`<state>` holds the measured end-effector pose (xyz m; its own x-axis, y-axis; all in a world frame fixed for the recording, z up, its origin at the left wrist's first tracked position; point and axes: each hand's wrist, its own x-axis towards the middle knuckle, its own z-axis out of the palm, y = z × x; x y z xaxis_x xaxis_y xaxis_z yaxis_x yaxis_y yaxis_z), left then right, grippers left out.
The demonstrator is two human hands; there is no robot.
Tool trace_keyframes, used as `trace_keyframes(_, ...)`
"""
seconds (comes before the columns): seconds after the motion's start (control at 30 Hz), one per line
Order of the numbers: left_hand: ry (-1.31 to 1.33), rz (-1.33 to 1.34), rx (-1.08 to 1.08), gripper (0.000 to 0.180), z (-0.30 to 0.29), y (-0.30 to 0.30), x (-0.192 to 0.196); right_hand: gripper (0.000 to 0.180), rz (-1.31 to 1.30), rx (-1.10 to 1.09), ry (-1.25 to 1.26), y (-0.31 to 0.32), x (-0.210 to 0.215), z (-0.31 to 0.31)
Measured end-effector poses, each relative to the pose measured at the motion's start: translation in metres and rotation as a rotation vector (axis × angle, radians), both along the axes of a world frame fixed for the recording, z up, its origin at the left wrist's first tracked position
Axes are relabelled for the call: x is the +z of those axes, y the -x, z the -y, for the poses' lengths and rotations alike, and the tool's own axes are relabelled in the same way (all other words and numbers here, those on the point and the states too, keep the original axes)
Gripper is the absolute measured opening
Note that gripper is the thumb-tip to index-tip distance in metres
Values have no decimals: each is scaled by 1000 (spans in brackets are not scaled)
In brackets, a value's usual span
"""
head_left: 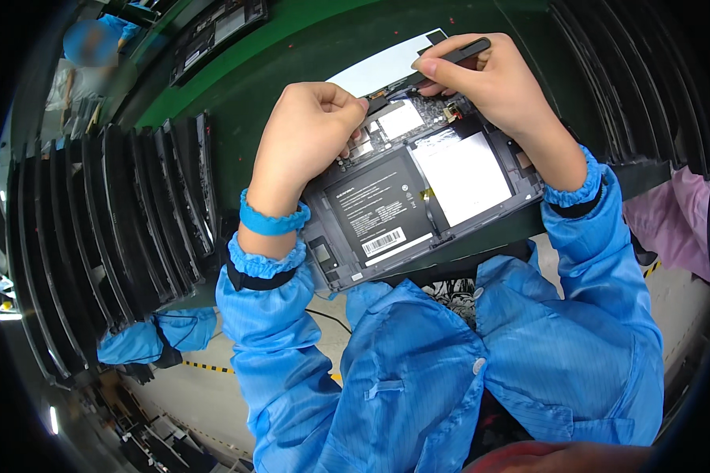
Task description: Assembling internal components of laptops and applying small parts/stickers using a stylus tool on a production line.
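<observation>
An opened tablet (450, 229) lies before me, its dark battery pack (375, 206) with a printed label and a plain white battery cell (465, 180) exposed. Above them runs the circuit board (398, 122). My left hand (312, 130) is over the board's left part, thumb and forefinger closed beside a small black strip (377, 104); what they pinch is hidden. My right hand (489, 83) is closed around black tweezers (467, 51), held slanting, with fingertips low over the board's upper edge. A white panel (386, 65) sticks out beyond the tablet's far edge.
Dark flat panels stand upright in rows at the left (110, 229) and at the right (615, 87). Another opened device (217, 35) lies farther back on the green table (292, 51). Another person (91, 59) is at the far left. Pink cloth (674, 221) hangs at the right.
</observation>
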<state>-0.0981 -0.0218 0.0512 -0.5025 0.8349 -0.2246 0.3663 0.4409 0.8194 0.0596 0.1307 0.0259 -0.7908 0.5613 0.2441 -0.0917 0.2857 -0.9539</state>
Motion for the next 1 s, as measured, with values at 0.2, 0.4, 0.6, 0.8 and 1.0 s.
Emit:
trace_keyframes(0.2,2,-150,15,26,-6,-1,-8,26,42,-38,-71,0,-4,0)
trace_keyframes(0.4,12,-143,38,26,-8,-1,-5,27,49,-37,-110,0,-3,1)
trace_keyframes(0.6,79,-9,3,28,-13,2,4,27,59,-32,-130,0,-3,0)
trace_keyframes(0.8,46,74,40,32,-8,4,7,23,-55,-22,-4,-2,-3,-2)
trace_keyframes(1.0,30,68,28,33,-5,2,8,22,-19,-11,-7,-3,3,1)
